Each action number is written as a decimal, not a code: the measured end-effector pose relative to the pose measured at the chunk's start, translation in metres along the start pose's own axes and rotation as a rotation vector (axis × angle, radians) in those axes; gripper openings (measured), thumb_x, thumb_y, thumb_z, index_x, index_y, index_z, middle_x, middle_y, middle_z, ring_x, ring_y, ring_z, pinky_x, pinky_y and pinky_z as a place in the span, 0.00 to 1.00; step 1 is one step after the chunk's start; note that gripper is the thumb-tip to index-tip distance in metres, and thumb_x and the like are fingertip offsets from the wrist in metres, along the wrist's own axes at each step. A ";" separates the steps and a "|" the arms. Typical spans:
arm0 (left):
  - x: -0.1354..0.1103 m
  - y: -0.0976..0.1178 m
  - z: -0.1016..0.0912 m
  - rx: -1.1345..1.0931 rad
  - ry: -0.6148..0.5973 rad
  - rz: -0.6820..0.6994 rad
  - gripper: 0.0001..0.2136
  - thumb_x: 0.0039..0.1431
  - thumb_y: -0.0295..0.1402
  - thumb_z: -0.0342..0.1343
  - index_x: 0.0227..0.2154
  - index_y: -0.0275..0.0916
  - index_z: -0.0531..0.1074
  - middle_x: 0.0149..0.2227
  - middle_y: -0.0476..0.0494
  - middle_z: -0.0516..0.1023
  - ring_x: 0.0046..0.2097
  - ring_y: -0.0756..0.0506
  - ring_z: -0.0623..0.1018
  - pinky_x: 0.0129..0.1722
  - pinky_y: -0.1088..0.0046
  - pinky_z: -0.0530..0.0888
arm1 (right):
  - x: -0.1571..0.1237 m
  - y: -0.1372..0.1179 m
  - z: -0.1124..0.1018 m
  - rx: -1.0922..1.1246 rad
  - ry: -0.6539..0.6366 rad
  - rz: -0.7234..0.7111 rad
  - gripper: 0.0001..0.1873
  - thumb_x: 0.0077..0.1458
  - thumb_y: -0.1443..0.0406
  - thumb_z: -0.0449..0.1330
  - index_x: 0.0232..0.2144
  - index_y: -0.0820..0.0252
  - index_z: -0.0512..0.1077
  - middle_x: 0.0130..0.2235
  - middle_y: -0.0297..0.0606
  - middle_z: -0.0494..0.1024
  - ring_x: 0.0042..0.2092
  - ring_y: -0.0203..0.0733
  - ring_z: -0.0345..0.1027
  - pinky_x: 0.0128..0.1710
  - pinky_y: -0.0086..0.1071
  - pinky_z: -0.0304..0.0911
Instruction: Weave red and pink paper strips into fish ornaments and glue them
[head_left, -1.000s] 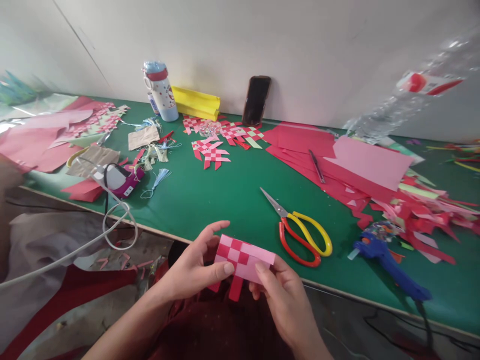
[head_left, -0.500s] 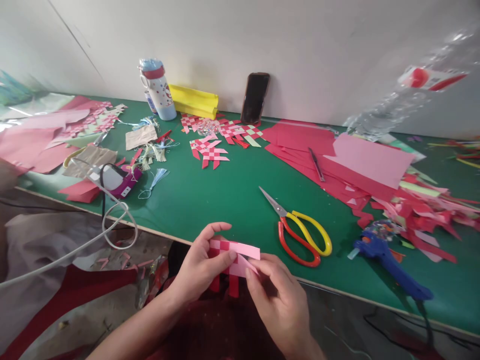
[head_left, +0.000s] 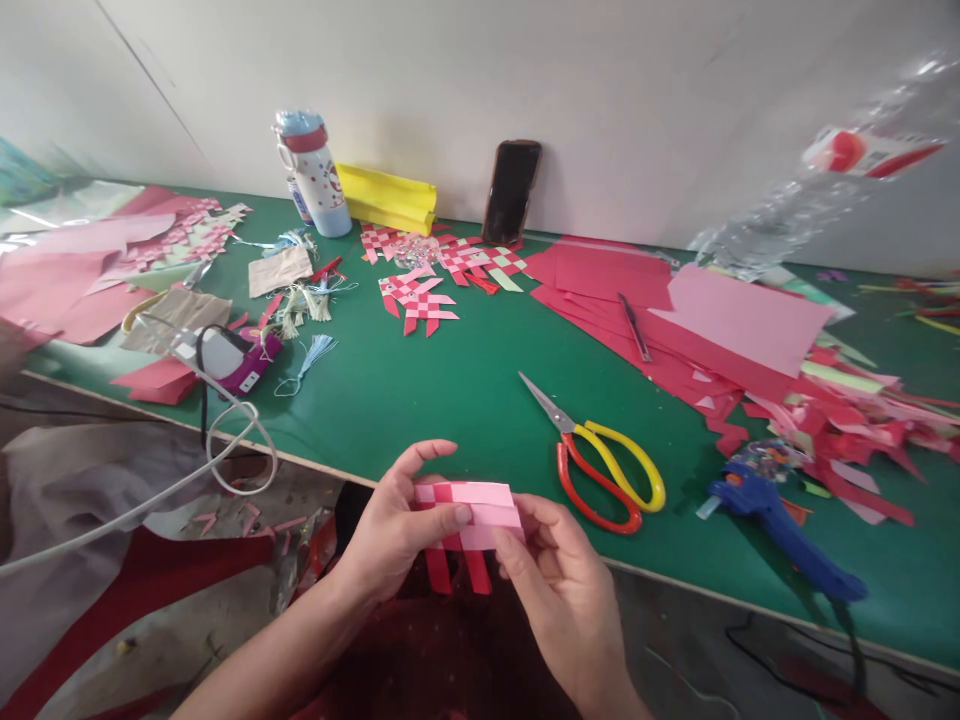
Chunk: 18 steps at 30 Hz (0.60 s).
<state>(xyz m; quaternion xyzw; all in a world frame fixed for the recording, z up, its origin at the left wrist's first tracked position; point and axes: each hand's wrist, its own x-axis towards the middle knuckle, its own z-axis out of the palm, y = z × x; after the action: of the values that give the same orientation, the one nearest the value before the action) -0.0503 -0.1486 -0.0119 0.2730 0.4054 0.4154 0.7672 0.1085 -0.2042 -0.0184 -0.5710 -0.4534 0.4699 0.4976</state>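
A woven piece of pink and red paper strips (head_left: 480, 515) is held between my hands at the table's near edge. My left hand (head_left: 401, 525) pinches its checkered left part, thumb on top and forefinger raised off the paper. At the right end, my right hand (head_left: 559, 570) grips the light pink strips between thumb and fingers. Two red strip ends hang below the weave. Scissors (head_left: 592, 455) with one red and one yellow handle lie on the table just right of my hands. Beyond them, finished-looking woven paper fish (head_left: 420, 300) rest on the green surface.
A blue glue gun (head_left: 787, 530) lies right, beside paper scraps (head_left: 862, 410) and red sheets with a cutter (head_left: 634, 328). A phone (head_left: 511, 192) leans on the wall near a flask (head_left: 311, 175). Tassels (head_left: 307, 362) and a power strip with a white cable (head_left: 251, 365) are left.
The loose light pink strips, spread apart before, now lie side by side and nearly flat. My right hand has shifted its hold at their ends; my left keeps its pinch.
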 end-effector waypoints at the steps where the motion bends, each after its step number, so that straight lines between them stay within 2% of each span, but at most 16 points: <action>1: 0.000 -0.001 0.000 -0.003 0.010 0.011 0.32 0.46 0.28 0.70 0.52 0.40 0.62 0.29 0.47 0.79 0.27 0.51 0.77 0.29 0.77 0.75 | 0.000 -0.001 0.000 -0.003 0.010 0.003 0.12 0.59 0.59 0.61 0.44 0.56 0.71 0.40 0.41 0.81 0.35 0.41 0.77 0.31 0.29 0.73; 3: 0.000 -0.002 0.000 -0.006 0.033 0.032 0.31 0.47 0.28 0.70 0.52 0.40 0.62 0.29 0.47 0.79 0.27 0.51 0.77 0.29 0.77 0.75 | 0.003 -0.003 -0.005 -0.079 0.035 -0.046 0.12 0.60 0.60 0.59 0.45 0.57 0.70 0.38 0.40 0.81 0.32 0.40 0.76 0.29 0.29 0.73; 4: 0.001 -0.002 -0.001 -0.005 0.044 0.042 0.31 0.47 0.29 0.70 0.52 0.40 0.62 0.29 0.48 0.79 0.27 0.51 0.77 0.29 0.77 0.75 | 0.006 -0.004 -0.011 -0.157 0.063 -0.114 0.11 0.61 0.61 0.58 0.45 0.56 0.70 0.37 0.39 0.81 0.31 0.39 0.76 0.29 0.30 0.73; 7: 0.002 -0.001 -0.005 0.001 0.087 0.071 0.29 0.49 0.30 0.69 0.53 0.40 0.62 0.29 0.48 0.79 0.27 0.50 0.77 0.30 0.76 0.76 | 0.022 -0.005 -0.040 -0.554 0.218 -0.456 0.08 0.61 0.64 0.58 0.42 0.55 0.73 0.38 0.40 0.80 0.37 0.42 0.76 0.40 0.35 0.72; 9: 0.003 0.002 -0.007 -0.014 0.111 0.092 0.29 0.50 0.31 0.68 0.53 0.40 0.62 0.29 0.49 0.78 0.27 0.51 0.77 0.30 0.76 0.75 | 0.036 -0.006 -0.064 -0.883 0.291 -0.621 0.10 0.61 0.63 0.57 0.43 0.58 0.73 0.42 0.45 0.79 0.44 0.49 0.73 0.47 0.43 0.69; 11: 0.002 0.005 -0.008 -0.034 0.126 0.105 0.28 0.51 0.31 0.68 0.53 0.39 0.62 0.29 0.49 0.77 0.28 0.52 0.77 0.31 0.77 0.75 | 0.048 -0.005 -0.086 -1.154 0.262 -0.625 0.16 0.63 0.59 0.52 0.45 0.63 0.73 0.44 0.53 0.77 0.47 0.57 0.70 0.47 0.50 0.66; 13: 0.002 0.007 -0.008 -0.039 0.129 0.106 0.29 0.50 0.30 0.68 0.53 0.39 0.62 0.28 0.49 0.77 0.28 0.52 0.77 0.32 0.77 0.75 | 0.055 -0.003 -0.101 -1.313 0.175 -0.602 0.20 0.64 0.57 0.49 0.47 0.66 0.71 0.43 0.55 0.77 0.45 0.58 0.70 0.45 0.51 0.67; 15: 0.002 0.008 -0.009 -0.030 0.127 0.113 0.29 0.50 0.30 0.69 0.52 0.39 0.62 0.29 0.48 0.77 0.28 0.52 0.77 0.32 0.77 0.75 | 0.058 0.000 -0.108 -1.383 0.102 -0.596 0.20 0.64 0.57 0.47 0.48 0.65 0.70 0.41 0.52 0.77 0.42 0.56 0.72 0.42 0.48 0.68; 18: 0.001 0.008 -0.010 -0.002 0.130 0.147 0.29 0.49 0.30 0.69 0.52 0.39 0.63 0.30 0.49 0.77 0.29 0.51 0.77 0.31 0.77 0.75 | 0.063 0.001 -0.109 -1.407 0.078 -0.580 0.19 0.63 0.58 0.47 0.49 0.63 0.68 0.38 0.49 0.78 0.38 0.53 0.74 0.38 0.43 0.69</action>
<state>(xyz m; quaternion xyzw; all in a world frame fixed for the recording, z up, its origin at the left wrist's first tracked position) -0.0617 -0.1425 -0.0116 0.2735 0.4327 0.4877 0.7071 0.2258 -0.1573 -0.0174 -0.6276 -0.7601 -0.0999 0.1355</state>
